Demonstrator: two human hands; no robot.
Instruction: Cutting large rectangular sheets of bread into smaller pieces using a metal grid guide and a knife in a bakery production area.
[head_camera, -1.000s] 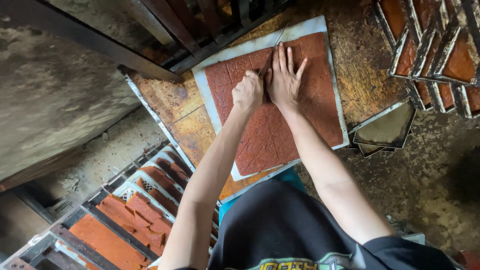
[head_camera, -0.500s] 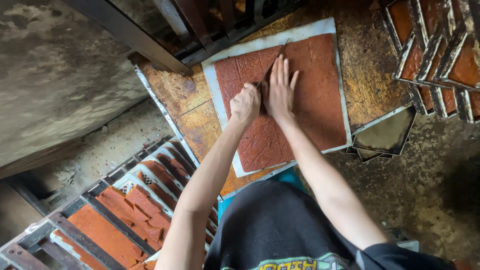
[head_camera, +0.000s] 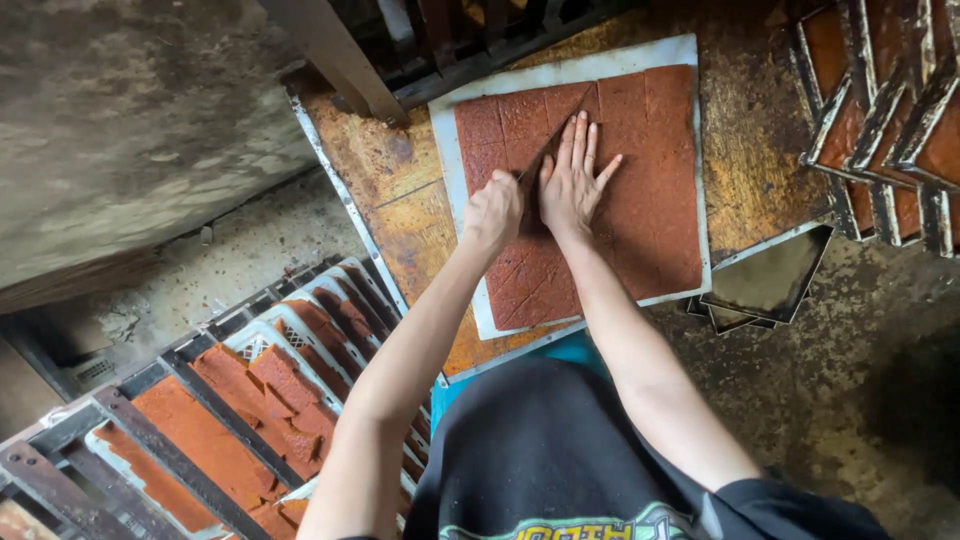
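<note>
- Black cloth of the person's shirt (head_camera: 560, 450) fills the near edge of the view, and both bare forearms reach away from it toward the work.
- To the near left, metal racks (head_camera: 200, 420) hold trays of the same red-brown pieces, well apart from the hands and out of harm's way.
- On the tabletop (head_camera: 390, 190), stained orange and worn, lies a pale backing sheet (head_camera: 690, 150) carrying the red-brown slab (head_camera: 650, 180), already scored into squares over most of its face.
- The left hand (head_camera: 492, 212) has its fingers curled together around the handle of a thin knife (head_camera: 552, 140), whose blade slants away across the slab.
- The right hand (head_camera: 575, 180) lies flat on the slab, fingers apart, touching the surface just beside the blade.
- Likeliest mishap: the blade runs right along the right hand's edge, so a slip or a jerk sideways could nick a finger.
- If the flat hand eases its press, the slab or sheet could slide under the cut and the line would wander, spoiling the even squares.
- Pressing too hard could tear the backing sheet or drag a soft piece out of place.
- Farther right, empty metal trays (head_camera: 880, 110) lean stacked at the tabletop's edge; a knock from an elbow might topple them.
</note>
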